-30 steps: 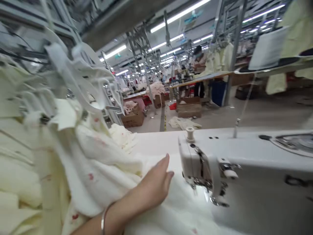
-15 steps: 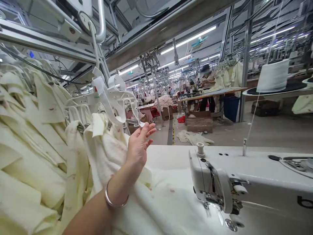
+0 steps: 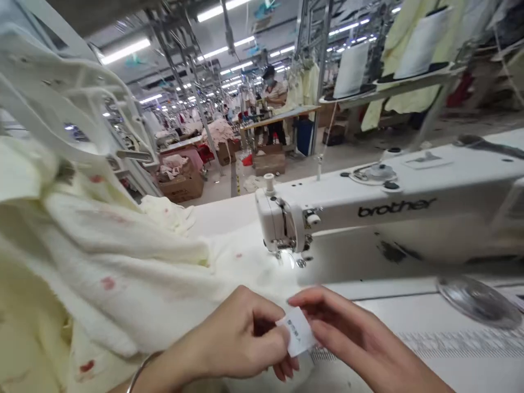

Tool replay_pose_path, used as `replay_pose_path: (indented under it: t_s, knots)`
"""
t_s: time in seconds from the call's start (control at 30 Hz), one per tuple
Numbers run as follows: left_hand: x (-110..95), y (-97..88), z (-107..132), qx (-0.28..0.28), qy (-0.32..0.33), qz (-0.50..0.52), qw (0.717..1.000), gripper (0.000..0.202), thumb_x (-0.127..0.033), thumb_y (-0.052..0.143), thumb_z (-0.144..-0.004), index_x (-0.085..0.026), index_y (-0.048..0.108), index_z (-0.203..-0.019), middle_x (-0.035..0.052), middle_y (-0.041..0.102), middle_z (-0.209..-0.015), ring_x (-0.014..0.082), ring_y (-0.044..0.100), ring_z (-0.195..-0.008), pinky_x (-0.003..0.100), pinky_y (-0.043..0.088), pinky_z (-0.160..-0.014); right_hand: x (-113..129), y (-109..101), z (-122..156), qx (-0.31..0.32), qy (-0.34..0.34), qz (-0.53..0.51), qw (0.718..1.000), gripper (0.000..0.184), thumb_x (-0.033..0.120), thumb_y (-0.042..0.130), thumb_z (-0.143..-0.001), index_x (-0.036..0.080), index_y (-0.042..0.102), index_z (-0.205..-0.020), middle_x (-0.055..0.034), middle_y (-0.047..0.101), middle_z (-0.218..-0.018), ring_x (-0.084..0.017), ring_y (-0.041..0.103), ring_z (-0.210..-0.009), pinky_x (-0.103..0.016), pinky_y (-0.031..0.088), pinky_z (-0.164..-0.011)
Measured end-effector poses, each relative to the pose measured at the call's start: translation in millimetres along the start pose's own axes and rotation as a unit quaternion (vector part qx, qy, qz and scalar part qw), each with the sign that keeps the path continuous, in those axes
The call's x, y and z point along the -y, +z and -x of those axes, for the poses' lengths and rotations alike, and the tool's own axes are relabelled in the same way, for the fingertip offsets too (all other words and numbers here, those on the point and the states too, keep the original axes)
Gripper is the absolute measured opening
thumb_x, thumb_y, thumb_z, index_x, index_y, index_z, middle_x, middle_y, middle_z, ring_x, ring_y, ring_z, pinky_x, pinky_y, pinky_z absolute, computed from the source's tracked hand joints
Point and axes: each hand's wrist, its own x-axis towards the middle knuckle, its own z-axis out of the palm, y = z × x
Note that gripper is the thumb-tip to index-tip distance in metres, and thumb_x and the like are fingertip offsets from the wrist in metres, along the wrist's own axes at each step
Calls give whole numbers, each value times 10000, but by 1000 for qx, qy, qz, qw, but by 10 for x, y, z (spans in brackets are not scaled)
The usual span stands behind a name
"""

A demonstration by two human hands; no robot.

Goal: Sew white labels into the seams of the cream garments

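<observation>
In front of the sewing machine (image 3: pixel 344 213), the left hand (image 3: pixel 245 338) is pinching a white tag (image 3: pixel 305 344). The right hand (image 3: pixel 344 330) is curving by its other edge, fingers a bit apart; I can't tell if it's gripping. Pinching just the edge is keeping the print (image 3: pixel 295 331) showing.

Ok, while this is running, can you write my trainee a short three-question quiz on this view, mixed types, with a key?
1. Multiple choice: what is the left hand pinching?
a) a cone of thread
b) a small white label
c) a pair of scissors
2. True or false: a bracelet is worn on the wrist of that same hand.
3. Fill in: the dark lettering along the front of the sewing machine reads ____.

Key: 1. b; 2. true; 3. brother.
</observation>
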Motion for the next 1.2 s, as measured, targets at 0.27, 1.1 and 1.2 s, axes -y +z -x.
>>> replay_pose_path:
  t_s: [0.27,1.1,1.2]
  knots:
    - [146,-3,33,-126,-28,85,988,292,-389,685,-728,-130,580,-815,35,612,-660,133,598,-630,204,495,-562,57,227,-87,-22,31,-40,998,345,503,558,-850,192,518,-707,28,487,-667,-113,438,-645,-235,339,-591]
    - [759,-390,-962,-151,16,-438,886,171,-41,381,-848,-171,471,-782,61,568,-830,184,518,-735,327,442,-719,-863,287,-86,-125,-291,404,858,236,185,432,-945,197,506,-722,-2,597,-788,-163,555,-792,-361,363,-876]
    - [774,-434,-908,-162,17,-422,892,159,-73,372,-867,-174,475,-798,45,566,-820,172,515,-713,329,444,-720,-827,416,-266,-210,-267,362,868,319,139,400,-935,185,425,-621,13,434,-618,-143,390,-611,-343,335,-708]
